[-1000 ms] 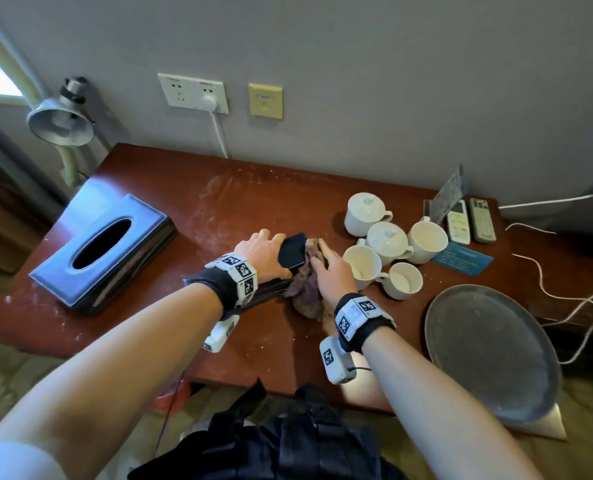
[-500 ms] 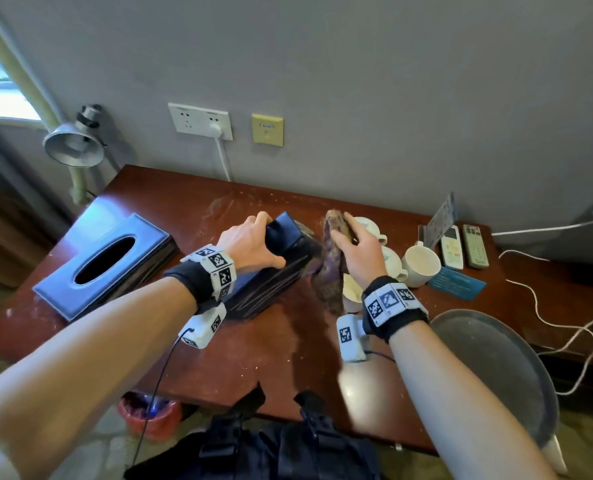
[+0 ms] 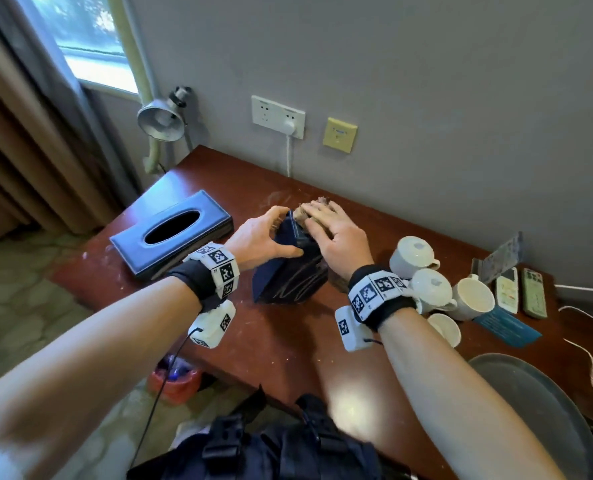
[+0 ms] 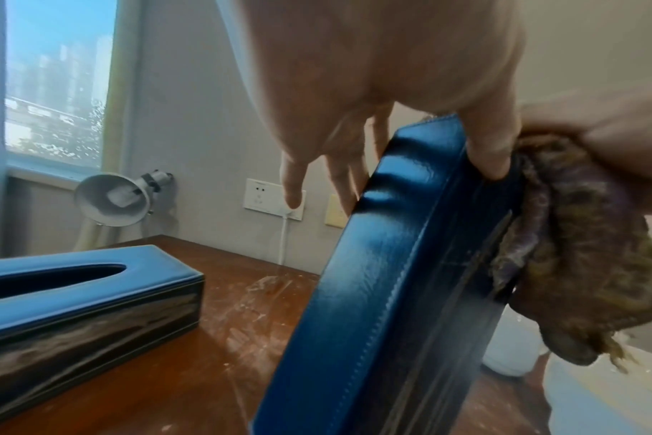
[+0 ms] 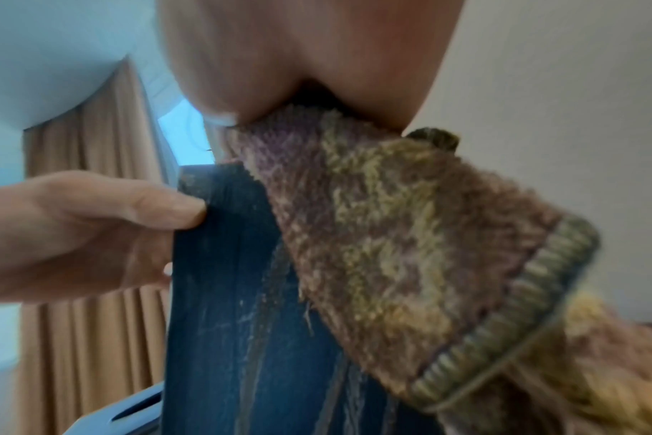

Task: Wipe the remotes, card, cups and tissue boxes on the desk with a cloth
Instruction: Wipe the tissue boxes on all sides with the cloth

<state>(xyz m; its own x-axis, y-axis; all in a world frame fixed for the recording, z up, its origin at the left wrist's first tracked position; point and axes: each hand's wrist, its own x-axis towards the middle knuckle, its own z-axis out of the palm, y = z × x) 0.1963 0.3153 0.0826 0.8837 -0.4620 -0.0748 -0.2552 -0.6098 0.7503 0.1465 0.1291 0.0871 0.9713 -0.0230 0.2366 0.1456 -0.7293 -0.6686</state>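
My left hand (image 3: 281, 230) grips the top end of a dark blue tissue box (image 3: 288, 282), which stands tilted on end on the red-brown desk (image 3: 281, 341). My right hand (image 3: 326, 223) lies flat on a brownish cloth (image 3: 305, 211) and presses it against the box's streaked dark underside (image 5: 235, 294). The cloth (image 4: 577, 265) hangs down behind the box (image 4: 384, 294). A second blue tissue box (image 3: 170, 233) lies flat at the left. Several white cups (image 3: 430, 289), two remotes (image 3: 534, 292) and a teal card (image 3: 506, 327) sit at the right.
A grey round tray (image 3: 537, 410) overhangs the desk's front right. A white cable (image 3: 586, 355) trails across the right end. A clamp lamp (image 3: 161, 117) and wall sockets (image 3: 277, 116) are behind the desk. A red bin (image 3: 173, 379) stands under the front edge.
The left hand has tipped the tissue box up from lying on the desk to standing on end. The right hand has brought the cloth from the box's right end onto its underside.
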